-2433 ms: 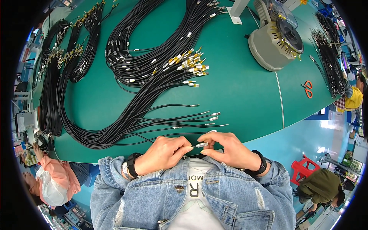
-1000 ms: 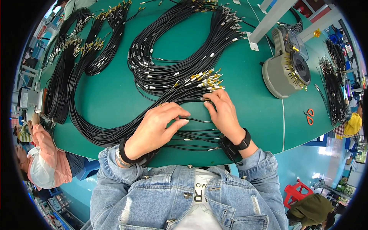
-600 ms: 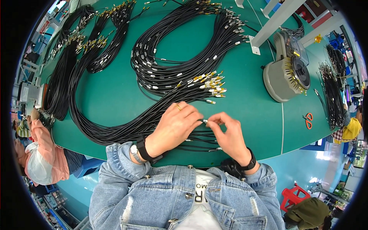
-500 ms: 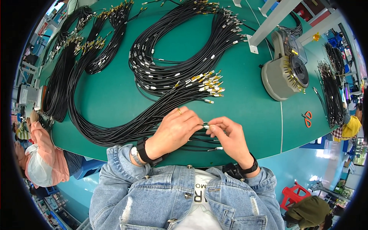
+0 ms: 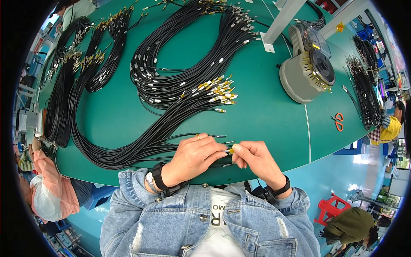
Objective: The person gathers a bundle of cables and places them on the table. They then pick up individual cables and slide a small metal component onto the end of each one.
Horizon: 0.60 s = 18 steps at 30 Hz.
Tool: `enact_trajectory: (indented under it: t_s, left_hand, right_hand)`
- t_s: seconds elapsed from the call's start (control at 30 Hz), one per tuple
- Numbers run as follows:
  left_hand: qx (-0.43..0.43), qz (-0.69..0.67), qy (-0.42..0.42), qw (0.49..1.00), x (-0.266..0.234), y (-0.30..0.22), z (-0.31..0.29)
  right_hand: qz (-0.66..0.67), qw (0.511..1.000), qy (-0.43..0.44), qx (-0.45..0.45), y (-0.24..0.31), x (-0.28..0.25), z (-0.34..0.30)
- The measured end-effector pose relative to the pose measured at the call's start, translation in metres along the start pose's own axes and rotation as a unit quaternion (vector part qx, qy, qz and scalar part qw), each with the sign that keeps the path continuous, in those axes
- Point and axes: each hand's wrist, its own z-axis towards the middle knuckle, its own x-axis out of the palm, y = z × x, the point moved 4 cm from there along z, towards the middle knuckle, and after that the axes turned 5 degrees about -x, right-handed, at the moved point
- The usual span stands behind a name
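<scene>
My left hand (image 5: pixel 195 154) pinches a thin black cable close to its tip, with the fingers closed. Facing it, my right hand (image 5: pixel 259 159) is closed with thumb and forefinger on a small yellow piece (image 5: pixel 231 150) at that cable's tip; whether this is a connector or a sleeve is too small to tell. Several loose cable ends lie around both hands on the green table. Beyond the left hand, a thick bundle of black cables (image 5: pixel 124 147) curves away to the left and back, its white and yellow tipped ends (image 5: pixel 218 91) lying fanned above the hands.
Another looped cable bundle (image 5: pixel 150 73) lies farther back, with more bundles at the left. A grey rotary dispenser (image 5: pixel 306 77) stands at the right beside a white metal post (image 5: pixel 280 25). Orange-handled scissors (image 5: pixel 339 122) lie farther right. Co-workers sit around the table (image 5: pixel 274 128).
A yellow piece now shows between my fingertips at the cable tip. My hands sit slightly lower in view, and the table's contents have shifted left in the picture.
</scene>
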Motion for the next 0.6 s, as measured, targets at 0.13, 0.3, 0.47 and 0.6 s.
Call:
enact_trajectory:
  t_s: [0.13, 0.3, 0.47, 0.6]
  left_hand:
    - [0.000, 0.002, -0.015, 1.000, 0.0030, -0.0029, -0.0025]
    - [-0.035, -0.044, 0.005, 0.998, 0.0021, -0.0057, 0.0006]
    - [-0.084, -0.103, 0.018, 0.991, 0.0015, -0.0020, 0.0027]
    - [-0.048, -0.075, -0.023, 0.996, 0.0040, -0.0014, -0.0022]
  right_hand:
    - [0.013, 1.000, 0.012, -0.001, -0.0006, 0.0009, -0.0031]
    - [0.039, 0.999, 0.017, -0.003, -0.0043, 0.0002, -0.0032]
    - [0.028, 0.999, 0.005, -0.037, -0.0025, 0.0022, -0.0040]
    - [0.039, 0.999, 0.012, -0.017, -0.0043, 0.0023, -0.0047]
